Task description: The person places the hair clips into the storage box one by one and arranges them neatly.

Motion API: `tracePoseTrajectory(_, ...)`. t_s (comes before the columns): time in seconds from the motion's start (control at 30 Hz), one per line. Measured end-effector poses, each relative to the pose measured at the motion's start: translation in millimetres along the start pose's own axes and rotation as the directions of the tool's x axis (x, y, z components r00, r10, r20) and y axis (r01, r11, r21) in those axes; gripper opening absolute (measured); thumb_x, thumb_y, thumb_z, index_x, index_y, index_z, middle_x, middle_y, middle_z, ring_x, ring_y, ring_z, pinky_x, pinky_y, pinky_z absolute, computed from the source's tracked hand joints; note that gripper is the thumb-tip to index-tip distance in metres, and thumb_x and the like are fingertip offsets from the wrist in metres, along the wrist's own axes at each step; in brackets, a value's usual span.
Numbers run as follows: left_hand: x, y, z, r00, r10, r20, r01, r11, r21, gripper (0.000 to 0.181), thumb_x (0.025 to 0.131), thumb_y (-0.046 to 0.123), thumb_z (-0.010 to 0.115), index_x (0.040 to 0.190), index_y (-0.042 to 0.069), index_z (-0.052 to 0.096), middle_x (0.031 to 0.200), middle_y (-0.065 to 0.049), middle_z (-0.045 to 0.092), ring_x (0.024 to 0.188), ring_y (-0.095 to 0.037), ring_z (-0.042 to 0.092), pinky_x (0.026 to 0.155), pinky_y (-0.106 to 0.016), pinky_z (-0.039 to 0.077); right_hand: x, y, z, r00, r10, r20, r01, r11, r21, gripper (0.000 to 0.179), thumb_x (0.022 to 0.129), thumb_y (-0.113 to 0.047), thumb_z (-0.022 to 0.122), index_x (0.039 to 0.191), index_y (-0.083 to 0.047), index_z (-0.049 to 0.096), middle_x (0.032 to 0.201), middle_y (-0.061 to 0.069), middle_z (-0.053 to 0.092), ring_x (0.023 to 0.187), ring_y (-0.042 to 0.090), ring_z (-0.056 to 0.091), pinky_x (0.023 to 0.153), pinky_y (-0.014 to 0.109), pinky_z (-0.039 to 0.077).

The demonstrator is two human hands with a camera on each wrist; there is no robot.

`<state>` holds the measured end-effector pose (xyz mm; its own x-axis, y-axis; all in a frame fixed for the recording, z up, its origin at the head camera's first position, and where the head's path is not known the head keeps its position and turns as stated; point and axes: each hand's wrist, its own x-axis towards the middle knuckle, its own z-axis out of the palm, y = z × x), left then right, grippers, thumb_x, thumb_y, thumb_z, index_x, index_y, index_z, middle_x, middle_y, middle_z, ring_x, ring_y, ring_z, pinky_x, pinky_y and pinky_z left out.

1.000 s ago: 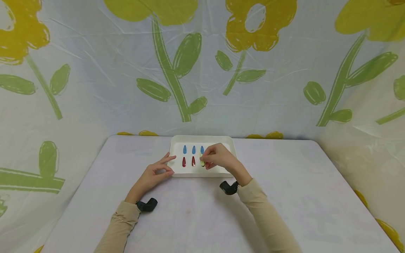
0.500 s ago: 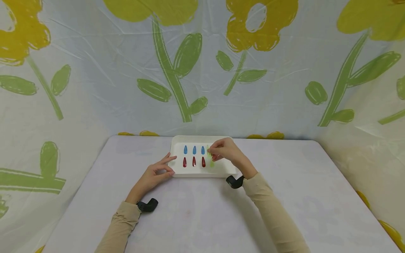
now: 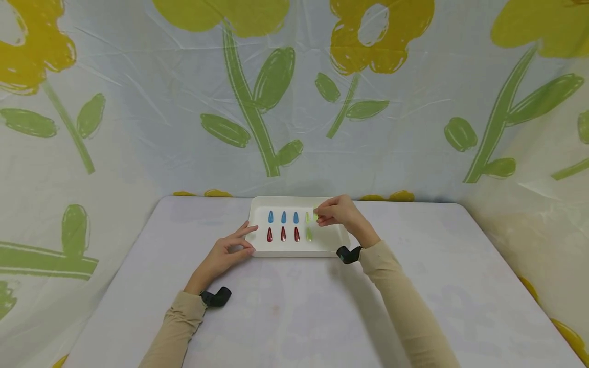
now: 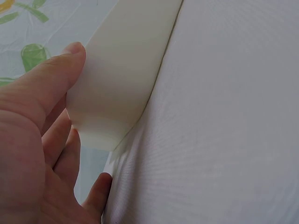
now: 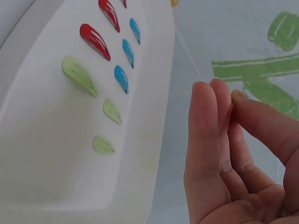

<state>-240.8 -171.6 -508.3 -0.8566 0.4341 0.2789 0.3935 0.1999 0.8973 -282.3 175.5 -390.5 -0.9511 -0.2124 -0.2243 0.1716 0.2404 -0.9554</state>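
A white tray carries two rows of small snap hair clips. Blue clips lie in the back row and red clips in front. Toward the right are light green clips, two of them in the back row. My left hand rests against the tray's left end, fingers spread, the thumb by the front corner. Over the tray's right part is my right hand, its fingertips right beside the rightmost green clip. In the right wrist view its thumb meets the straight fingers, with no clip visible between them.
The tray stands near the back of a table with a pale cover. Behind and at both sides hangs a white sheet printed with yellow flowers and green leaves. Each wrist wears a black camera mount.
My right hand has moved right and back over the tray, from the third column of clips. Green clips now show lying right of the red and blue ones. The left hand stays in place.
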Motion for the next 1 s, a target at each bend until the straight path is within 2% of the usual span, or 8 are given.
tracePoseTrajectory(0.13, 0.2, -0.9, -0.4, 1.000, -0.006, -0.001, 0.006, 1.000, 0.001, 0.003, 0.090, 0.015, 0.075, 0.093, 0.015, 0.077, 0.149, 0.002, 0.049, 0.151, -0.025, 0.015, 0.119, -0.057, 0.009, 2.1, -2.7, -5.0, 0.999, 0.053, 0.007, -0.052, 0.997, -0.052, 0.022, 0.092, -0.001, 0.068, 0.105, 0.016, 0.065, 0.082, 0.018, 0.071, 0.066, 0.019, 0.070, 0.078, 0.040, 0.060)
tracePoseTrajectory(0.33, -0.2, -1.5, -1.1, 1.000, 0.001, 0.001, -0.001, 1.000, -0.006, 0.004, 0.090, 0.015, 0.074, 0.093, 0.015, 0.078, 0.149, 0.002, 0.049, 0.151, -0.028, 0.016, 0.119, -0.058, 0.010, 5.8, -7.2, -6.8, 0.985, 0.172, 0.015, -0.168, 0.976, -0.141, 0.024, 0.092, -0.003, 0.067, 0.108, 0.015, 0.064, 0.078, 0.014, 0.071, 0.065, 0.017, 0.069, 0.073, 0.034, 0.060)
tracePoseTrajectory(0.53, -0.7, 1.8, -1.2, 1.000, 0.008, 0.004, -0.008, 1.000, -0.001, 0.005, 0.090, 0.016, 0.075, 0.093, 0.014, 0.078, 0.150, 0.000, 0.049, 0.151, -0.029, 0.015, 0.118, -0.059, 0.010, 10.9, -8.2, -3.4, 0.969, 0.247, 0.002, -0.243, 0.952, -0.186, 0.018, 0.090, -0.002, 0.069, 0.100, 0.013, 0.066, 0.071, 0.012, 0.068, 0.062, 0.018, 0.068, 0.072, 0.035, 0.061)
tracePoseTrajectory(0.77, -1.0, 2.2, -0.7, 1.000, 0.019, 0.002, -0.019, 1.000, 0.009, 0.004, 0.090, 0.015, 0.075, 0.092, 0.014, 0.078, 0.149, -0.003, 0.049, 0.151, -0.030, 0.015, 0.118, -0.060, 0.010, 19.9, -5.7, -0.8, 0.943, 0.332, -0.036, -0.331, 0.917, -0.222, 0.008, 0.088, 0.002, 0.071, 0.085, 0.007, 0.065, 0.069, 0.013, 0.068, 0.059, 0.019, 0.068, 0.069, 0.036, 0.061)
tracePoseTrajectory(1.0, -1.3, 3.0, -0.8, 0.999, 0.032, 0.000, -0.032, 0.999, -0.009, 0.004, 0.090, 0.013, 0.075, 0.093, 0.014, 0.078, 0.150, -0.005, 0.048, 0.151, -0.031, 0.015, 0.117, -0.061, 0.009, 26.1, 1.7, 4.3, 0.914, 0.403, -0.052, -0.399, 0.866, -0.300, 0.007, 0.086, 0.004, 0.071, 0.085, 0.006, 0.064, 0.068, 0.013, 0.067, 0.056, 0.018, 0.067, 0.067, 0.033, 0.060)
